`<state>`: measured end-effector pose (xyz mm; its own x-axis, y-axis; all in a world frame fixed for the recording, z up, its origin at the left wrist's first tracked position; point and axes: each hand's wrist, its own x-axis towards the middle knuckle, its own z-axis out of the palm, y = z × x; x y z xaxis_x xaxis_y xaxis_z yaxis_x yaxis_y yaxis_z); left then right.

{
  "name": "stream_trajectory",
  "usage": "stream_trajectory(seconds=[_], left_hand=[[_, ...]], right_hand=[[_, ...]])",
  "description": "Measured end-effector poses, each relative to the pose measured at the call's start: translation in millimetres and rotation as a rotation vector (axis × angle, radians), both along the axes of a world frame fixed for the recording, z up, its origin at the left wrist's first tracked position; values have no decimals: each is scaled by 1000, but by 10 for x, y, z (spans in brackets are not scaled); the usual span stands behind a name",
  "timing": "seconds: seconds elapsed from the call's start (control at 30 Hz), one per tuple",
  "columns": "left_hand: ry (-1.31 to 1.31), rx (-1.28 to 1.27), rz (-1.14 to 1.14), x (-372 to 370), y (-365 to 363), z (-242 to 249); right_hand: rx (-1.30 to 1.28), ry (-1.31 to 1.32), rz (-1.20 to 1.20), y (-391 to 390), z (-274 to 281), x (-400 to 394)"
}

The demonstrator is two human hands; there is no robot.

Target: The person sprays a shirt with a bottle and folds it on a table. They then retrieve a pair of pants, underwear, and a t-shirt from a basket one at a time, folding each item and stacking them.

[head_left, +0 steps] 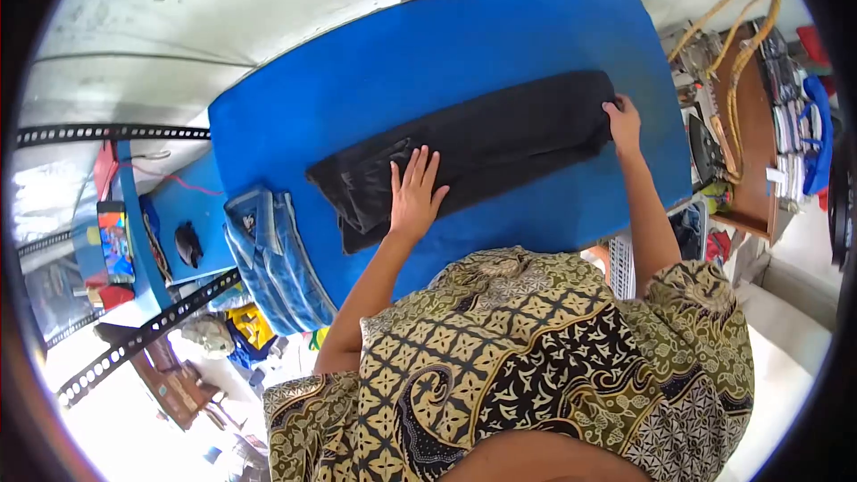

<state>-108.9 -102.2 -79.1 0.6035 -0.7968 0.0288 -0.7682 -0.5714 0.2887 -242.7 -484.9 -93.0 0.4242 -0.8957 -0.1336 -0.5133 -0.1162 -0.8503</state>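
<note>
Black trousers [509,138], folded lengthwise, lie slantwise across a blue padded table [428,45]. My left hand [414,196] rests flat near their left end, its fingers spread on the fabric. At the right end of the trousers, my right hand [624,122] has its fingers curled round the edge of the cloth, thumb on top. Folded blue jeans [275,259] hang over the table's left front corner, apart from the trousers.
Black perforated metal bars [147,335] stand at the left, beside a lower blue surface [192,205] with a dark object on it. A brown wooden shelf [748,134] with stacked packets and a looped tan cord [736,80] is at the right.
</note>
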Motion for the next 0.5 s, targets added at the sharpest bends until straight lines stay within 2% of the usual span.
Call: stream_trajectory(seconds=[0.07, 0.1, 0.17, 0.2, 0.23, 0.27, 0.3, 0.33, 0.37, 0.4, 0.43, 0.5], left_hand=[[357, -423, 59, 9, -16, 141], [679, -691, 132, -13, -54, 261], [1470, -1281, 416, 58, -62, 434], [1678, -1438, 442, 109, -3, 671], [1740, -1579, 315, 168, 136, 686], [1591, -1558, 532, 262, 347, 630], [1622, -1536, 573, 266, 539, 585], [1499, -1597, 691, 319, 736, 452], [1416, -1474, 722, 352, 833, 495], [1335, -1349, 752, 389, 915, 536], [1349, -1310, 737, 444, 986, 590], [1249, -1286, 740, 511, 1110, 486]], right_hand=[[-227, -211, 212, 573, 723, 292], [-135, -237, 329, 990, 1120, 415], [-50, -289, 820, 1587, 1511, 536], [257, -281, 1053, 1785, 1629, 569], [379, -261, 1154, 1924, 1673, 617], [281, -290, 1151, 2010, 1599, 706], [183, -320, 1142, 2068, 1436, 797], [-37, -291, 1102, 2101, 1201, 888], [-255, -261, 1051, 2130, 961, 981], [-399, -192, 1033, 2159, 806, 1049], [-397, -197, 1041, 2210, 671, 1084], [-738, -76, 958, 2303, 407, 1122]])
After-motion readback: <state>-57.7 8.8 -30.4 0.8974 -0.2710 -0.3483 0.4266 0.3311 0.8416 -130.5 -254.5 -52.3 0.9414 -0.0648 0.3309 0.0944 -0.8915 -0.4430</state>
